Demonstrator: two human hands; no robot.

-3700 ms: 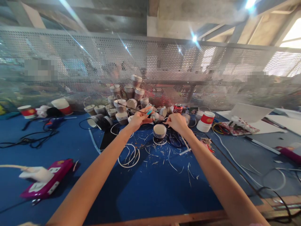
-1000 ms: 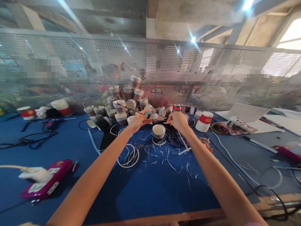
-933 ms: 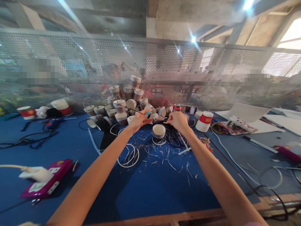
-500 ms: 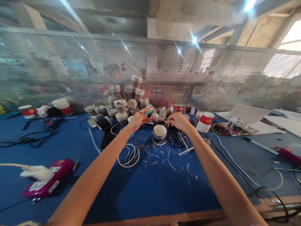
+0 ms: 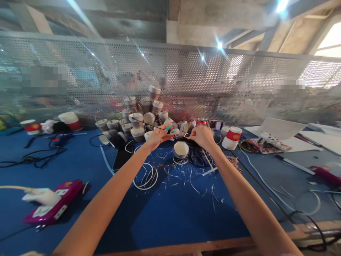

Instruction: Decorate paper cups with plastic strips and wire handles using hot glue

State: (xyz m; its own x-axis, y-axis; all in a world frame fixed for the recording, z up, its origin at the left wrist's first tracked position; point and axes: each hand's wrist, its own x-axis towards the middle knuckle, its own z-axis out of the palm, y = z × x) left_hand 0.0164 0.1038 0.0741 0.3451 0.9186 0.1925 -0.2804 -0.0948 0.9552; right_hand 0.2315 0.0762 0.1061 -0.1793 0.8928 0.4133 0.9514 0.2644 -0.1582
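Observation:
My left hand [image 5: 157, 138] is closed around a thin, dark, stick-like item [image 5: 146, 123] with a teal piece [image 5: 168, 127] at the fingers. Its exact kind is unclear. To the right, my right hand [image 5: 203, 137] pinches the end of a thin pale strip [image 5: 187, 137], partly hidden by the fingers. Between and just below both hands, a small white cup [image 5: 181, 149] stands upright on the blue table [image 5: 170, 209], its open top facing up. Dark blue-handled scissors [image 5: 197, 158] appear to lie beside it, under my right hand.
Several small grey-white buckets [image 5: 137, 133] are piled behind my left hand. A red can [image 5: 201, 121], a phone [image 5: 215, 124] and a red-white paper cup [image 5: 232, 138] stand right of them. White cord [image 5: 146, 187] and clippings litter the middle. A purple power strip [image 5: 57, 201] lies left.
My right hand has shifted very slightly, its fingers still pinched near the strip. My left hand stays almost where it was, and the cup has not moved.

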